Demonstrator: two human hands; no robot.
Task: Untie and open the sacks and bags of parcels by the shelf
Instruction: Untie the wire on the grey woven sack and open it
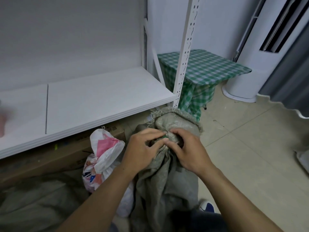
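A grey-green woven sack (160, 180) stands on the floor in front of me, its neck gathered and bound with a thin tie (166, 135). Above the tie the frayed mouth folds over. My left hand (142, 149) and my right hand (185, 150) meet at the gathered neck, the fingertips of both pinching at the tie. To the left leans a white plastic bag (102, 158) with pink and blue print, its neck tied and its top flared. Another grey sack (38, 203) lies at lower left.
A white shelf (93, 97) runs across the left, its perforated upright (182, 64) just behind the sack. Cardboard boxes (55, 158) sit under the shelf. A small table with a green checked cloth (205, 67) and a white standing air conditioner (254, 61) are at the right. Tiled floor lies right.
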